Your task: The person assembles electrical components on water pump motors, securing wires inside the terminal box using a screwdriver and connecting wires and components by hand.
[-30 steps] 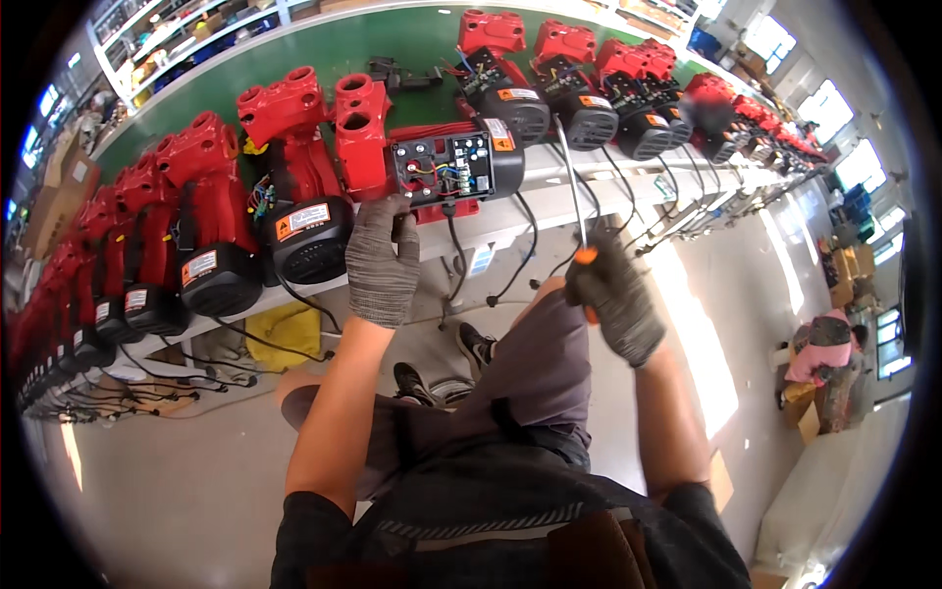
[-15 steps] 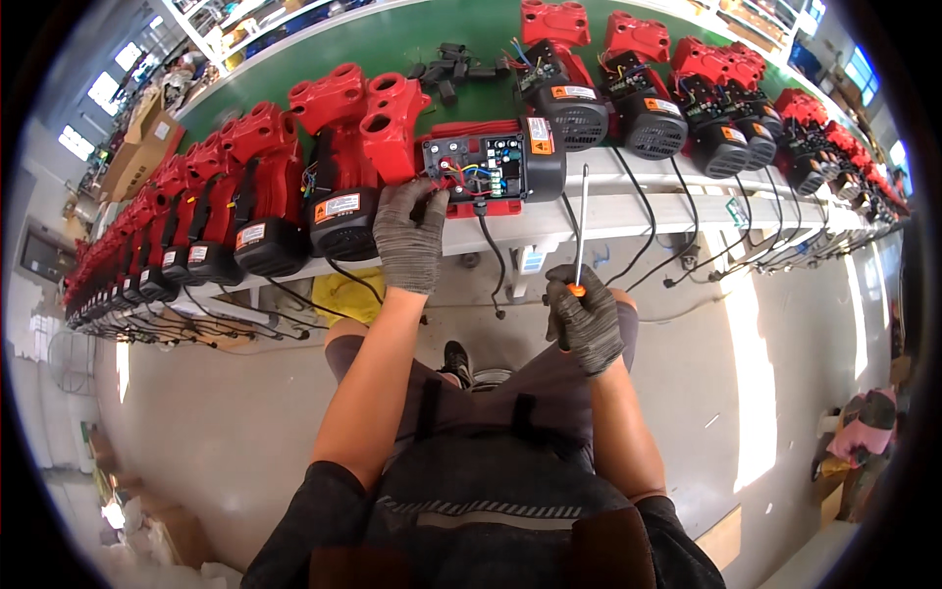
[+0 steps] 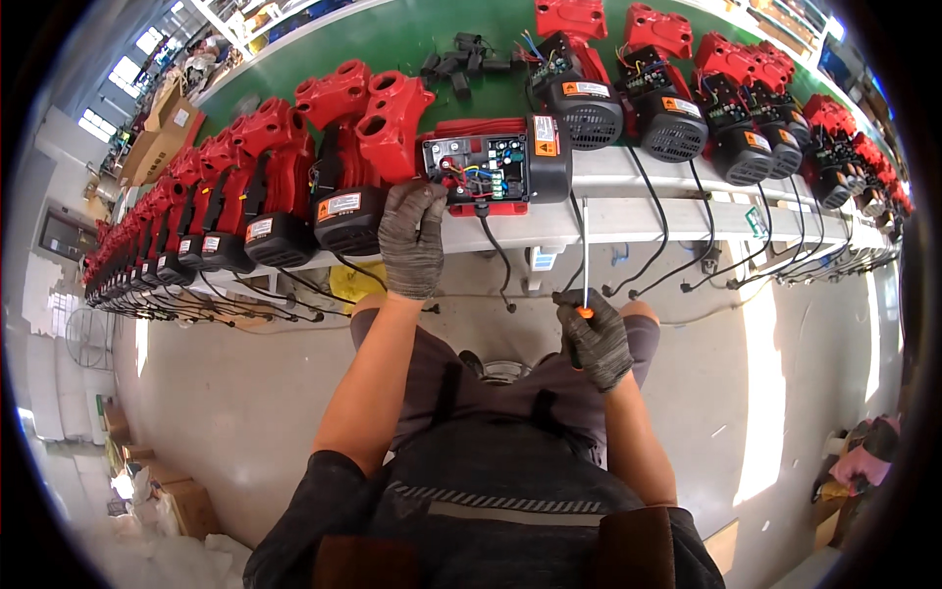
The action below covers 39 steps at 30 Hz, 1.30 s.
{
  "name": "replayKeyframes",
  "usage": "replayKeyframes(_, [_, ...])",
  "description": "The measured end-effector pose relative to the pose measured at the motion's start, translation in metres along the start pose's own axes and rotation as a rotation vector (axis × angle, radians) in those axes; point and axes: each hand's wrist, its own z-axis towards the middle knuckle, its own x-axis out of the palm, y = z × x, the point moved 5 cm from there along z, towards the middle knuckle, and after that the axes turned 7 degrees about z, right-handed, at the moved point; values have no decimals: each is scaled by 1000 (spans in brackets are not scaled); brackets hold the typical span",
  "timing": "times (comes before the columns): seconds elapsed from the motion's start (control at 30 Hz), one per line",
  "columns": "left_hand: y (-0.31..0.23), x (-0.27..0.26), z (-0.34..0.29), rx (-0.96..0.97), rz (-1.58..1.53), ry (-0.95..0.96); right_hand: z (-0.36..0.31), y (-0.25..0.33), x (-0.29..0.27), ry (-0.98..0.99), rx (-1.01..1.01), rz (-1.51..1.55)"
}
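A red and black motor unit (image 3: pixel 549 175) lies on the bench in front of me, its wiring box open. Inside are a circuit board (image 3: pixel 486 167) and coloured wires. At the box's lower left corner, my left hand (image 3: pixel 412 240), in a grey striped glove, has its fingers bent together; whatever they may pinch is hidden. My right hand (image 3: pixel 597 344), gloved alike, is closed round the orange and black handle of a screwdriver (image 3: pixel 586 250). Its long shaft points up and away from me, to the right of the motor unit and apart from the open box.
Rows of similar red and black units (image 3: pixel 280 236) line the bench on both sides. Their black power cords (image 3: pixel 653 216) hang over the front edge. Small black parts (image 3: pixel 461 64) lie on the green bench top (image 3: pixel 392 44) behind. Yellow cloth-like material (image 3: pixel 355 283) shows below the bench.
The view has shifted slightly, so the bench sits a little lower and further right. My left hand stays at the box corner; the right hand still holds the screwdriver, its shaft now more upright.
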Motion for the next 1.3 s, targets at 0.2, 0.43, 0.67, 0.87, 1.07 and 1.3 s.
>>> replayKeyframes(0.2, [10, 3, -7, 58, -113, 17, 3, 9, -21, -57, -67, -121])
replayKeyframes(0.43, [15, 2, 0, -25, -179, 86, 23, 59, -71, -231, -279, -390])
replayKeyframes(0.67, [14, 2, 10, -96, -320, 101, 84, 109, -65, -348, -476, -1111])
replayKeyframes(0.87, [8, 7, 18, 21, -155, 268, 134, 121, -42, -430, -344, -1299])
replayKeyframes(1.07, [-4, 8, 29, 153, -1, 290, 120, 119, -26, -479, -535, -1330])
replayKeyframes(1.3, [-7, 11, 25, 248, 91, 301, 74, 134, 28, -344, -798, -848])
